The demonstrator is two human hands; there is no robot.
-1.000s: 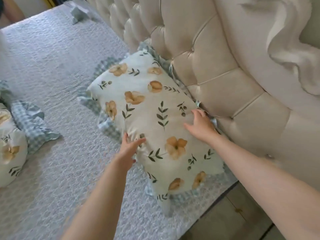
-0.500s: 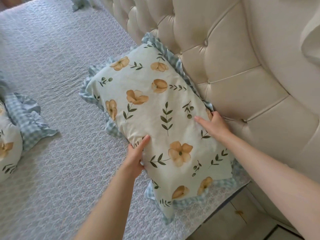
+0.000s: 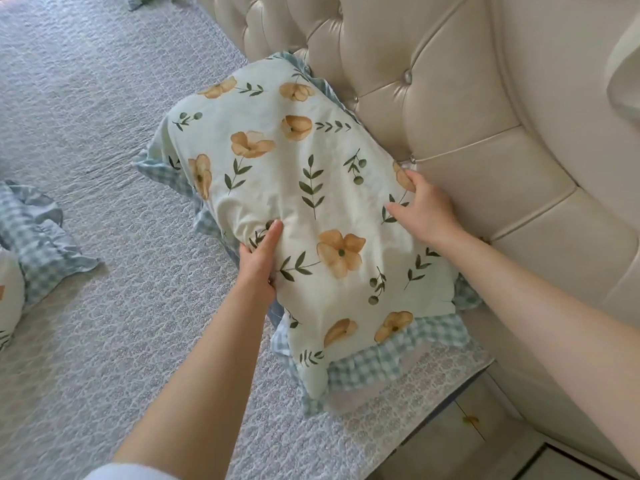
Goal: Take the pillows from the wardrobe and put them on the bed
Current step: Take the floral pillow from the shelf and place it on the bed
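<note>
Item: floral pillow (image 3: 301, 209), pale green with orange flowers and a blue-checked frill, lying on the bed (image 3: 104, 133) along the tufted cream headboard (image 3: 467, 140); its far right edge touches the padding. The frill on the headboard side is mostly hidden behind the pillow body.

Left hand (image 3: 258, 263): grip closed on the pillow's near left edge, thumb on top, fingers tucked under and out of sight.

Right hand (image 3: 427, 209): grip on the right edge by the headboard, fingers curled over the fabric; their tips are hidden in the fold.

Second pillow (image 3: 20, 268): same pattern, at the left border, cut off so only a corner and frill show.

Far top edge: a scrap of blue-green cloth (image 3: 140, 0), cut off, unidentifiable.

Near right: a pale floor (image 3: 485, 445) bearing a small orange speck, too small to make out.
</note>
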